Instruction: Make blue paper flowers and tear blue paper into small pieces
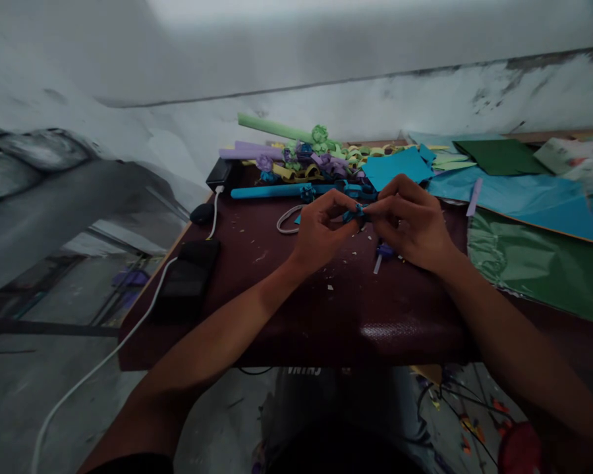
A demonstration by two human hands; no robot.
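Observation:
Both my hands meet over the dark red table (277, 289), near its middle. My left hand (323, 227) pinches a small crumpled piece of blue paper (354, 214) between thumb and fingers. From the other side, the fingertips of my right hand (412, 224) are closed on the same piece. How it is folded is too small to make out. Just beyond lies a blue paper tube (269, 191) with a crinkled blue paper flower (307, 192) near it. A pale cord loop (282, 222) rests left of my left hand. Below my right hand is a small purple object (385, 251).
Green (277, 126) and purple paper tubes (250, 151), paper flowers and paper chains pile up by the wall. Blue sheets (398, 166) and a green wrapped pack (538, 263) lie right. A phone (188, 280), black box (221, 174) and white cable (143, 322) occupy the left edge.

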